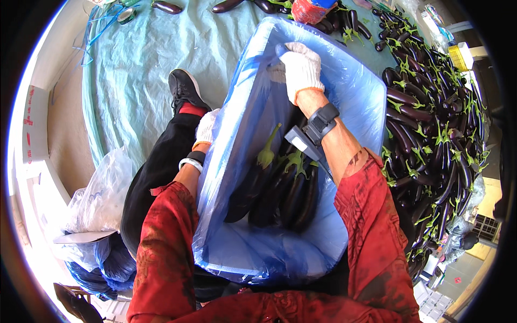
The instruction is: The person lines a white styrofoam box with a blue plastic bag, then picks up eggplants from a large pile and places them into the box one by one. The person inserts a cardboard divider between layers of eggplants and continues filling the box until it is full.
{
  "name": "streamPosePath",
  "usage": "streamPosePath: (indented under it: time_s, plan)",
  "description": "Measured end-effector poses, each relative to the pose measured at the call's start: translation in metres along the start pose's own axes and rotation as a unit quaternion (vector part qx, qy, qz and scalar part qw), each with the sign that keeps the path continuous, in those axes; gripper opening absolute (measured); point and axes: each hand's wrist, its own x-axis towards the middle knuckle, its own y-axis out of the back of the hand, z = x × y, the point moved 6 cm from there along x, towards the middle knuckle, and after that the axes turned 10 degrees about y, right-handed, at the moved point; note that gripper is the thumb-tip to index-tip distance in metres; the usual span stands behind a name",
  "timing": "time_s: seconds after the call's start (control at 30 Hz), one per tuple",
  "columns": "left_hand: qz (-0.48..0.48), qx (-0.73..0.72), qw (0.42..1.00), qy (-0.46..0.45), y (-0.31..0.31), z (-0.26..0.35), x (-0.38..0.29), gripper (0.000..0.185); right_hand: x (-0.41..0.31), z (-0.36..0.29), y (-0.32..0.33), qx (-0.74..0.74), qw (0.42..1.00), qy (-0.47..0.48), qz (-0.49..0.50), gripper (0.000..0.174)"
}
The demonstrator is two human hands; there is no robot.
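Between my legs stands a deep foam-like box [323,258] lined with a translucent blue plastic bag [359,93]. Several dark purple eggplants [282,194] with green stems lie side by side in its near part. My right hand [301,66], in a white knitted glove with an orange cuff, reaches into the far end of the box. A bit of blue shows at its curled fingertips; whether that is liner film in its grip is unclear. My left hand [207,127], also gloved, rests against the outside of the left wall, its fingers partly hidden.
A large heap of loose eggplants [428,121] lies along the right. More eggplants [167,7] lie on the pale green sheet [153,48] at the far side, near a tape roll [126,15]. Clear plastic bags [101,194] and blue bags [115,258] are bunched at the left.
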Motion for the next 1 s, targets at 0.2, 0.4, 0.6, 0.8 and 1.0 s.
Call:
streamPosePath:
  time_s: [0.2,0.4,0.6,0.8,1.0]
  plan:
    - [-0.018,-0.020,1.000,0.012,-0.010,-0.017,-0.009,0.042,0.006,-0.021,-0.005,-0.032,0.983,0.079,-0.160,0.032]
    - [-0.036,-0.035,0.999,0.019,-0.011,-0.021,-0.019,0.040,-0.044,-0.039,0.047,-0.464,0.853,0.217,-0.102,0.041]
    - [-0.044,-0.072,0.995,0.051,-0.008,-0.039,-0.037,0.038,-0.086,-0.069,0.115,-0.587,0.778,0.220,0.034,0.051]
    - [-0.002,-0.167,0.980,0.106,-0.002,-0.052,-0.022,0.036,-0.100,-0.093,0.148,-0.655,0.735,0.176,0.027,0.063]
    - [0.098,-0.104,0.989,0.044,0.046,-0.036,0.056,0.032,-0.077,-0.032,0.077,-0.538,0.754,0.091,-0.366,0.043]
